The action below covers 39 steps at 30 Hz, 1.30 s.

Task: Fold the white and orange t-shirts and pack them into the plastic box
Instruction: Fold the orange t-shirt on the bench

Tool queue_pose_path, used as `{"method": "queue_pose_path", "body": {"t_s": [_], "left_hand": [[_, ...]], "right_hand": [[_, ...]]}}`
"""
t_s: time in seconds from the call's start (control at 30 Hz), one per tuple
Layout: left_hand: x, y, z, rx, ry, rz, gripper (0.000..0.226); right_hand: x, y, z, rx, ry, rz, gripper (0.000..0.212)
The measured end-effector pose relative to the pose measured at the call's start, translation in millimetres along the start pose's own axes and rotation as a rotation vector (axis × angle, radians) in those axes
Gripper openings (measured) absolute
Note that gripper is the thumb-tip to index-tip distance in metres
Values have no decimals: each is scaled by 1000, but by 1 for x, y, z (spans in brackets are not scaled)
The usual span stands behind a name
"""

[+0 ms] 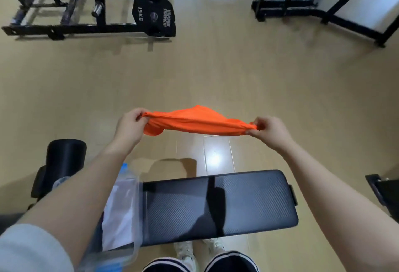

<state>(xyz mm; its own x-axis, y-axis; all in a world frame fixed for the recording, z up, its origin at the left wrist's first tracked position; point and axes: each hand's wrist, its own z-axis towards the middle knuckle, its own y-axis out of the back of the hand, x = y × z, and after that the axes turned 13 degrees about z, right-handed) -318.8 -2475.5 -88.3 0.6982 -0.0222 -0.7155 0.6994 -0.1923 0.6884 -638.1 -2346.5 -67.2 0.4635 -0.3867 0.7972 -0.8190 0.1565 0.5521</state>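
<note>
I hold the orange t-shirt (195,120) stretched out in the air above the floor, beyond the far edge of the bench. My left hand (130,126) pinches its left end and my right hand (268,130) pinches its right end. The shirt is bunched into a long band between them. The clear plastic box (135,211) sits on the left part of the black padded bench (218,204), partly hidden under my left forearm. White fabric (117,213), likely the white t-shirt, lies inside it.
A black foam roller pad (64,155) stands left of the bench. A weight rack with a 15 kg plate (154,13) is at the far left, another black frame (323,10) at the far right. Wooden floor lies between. My shoes (185,251) show below the bench.
</note>
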Motion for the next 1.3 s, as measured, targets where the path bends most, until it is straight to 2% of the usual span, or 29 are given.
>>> {"method": "queue_pose_path", "body": {"t_s": [0.17,0.27,0.33,0.43,0.57,0.67,0.8,0.9,1.03,1.13,1.3], "left_hand": [[-11,3,-24,4,8,-236,21],[-4,0,-24,-33,90,-310,24],[2,-5,-21,-14,130,-335,23],[11,-18,-14,39,170,-321,21],[35,-45,-1,127,233,-204,21],[45,-61,3,100,253,-178,23],[31,-61,5,-6,185,-330,24],[16,-49,-7,-73,106,-370,26],[14,-40,-34,-102,60,-344,27],[26,-48,-63,-2,51,-258,28],[79,-99,-124,165,121,-39,24]], "right_hand": [[-2,-5,-29,-118,-78,837,24],[-6,-10,-34,-160,-101,1058,23],[-7,-16,-31,-239,-95,1031,22],[-17,-25,-17,-367,-123,825,24],[-44,-46,2,-430,-301,705,26],[-55,-61,9,-453,-331,799,23],[-51,-55,19,-437,-290,996,33],[-38,-39,19,-444,-208,1157,21],[-28,-21,1,-339,-142,1261,26],[-49,-20,-26,-285,-161,1084,29],[-130,-51,-77,-107,-248,572,40]]}}
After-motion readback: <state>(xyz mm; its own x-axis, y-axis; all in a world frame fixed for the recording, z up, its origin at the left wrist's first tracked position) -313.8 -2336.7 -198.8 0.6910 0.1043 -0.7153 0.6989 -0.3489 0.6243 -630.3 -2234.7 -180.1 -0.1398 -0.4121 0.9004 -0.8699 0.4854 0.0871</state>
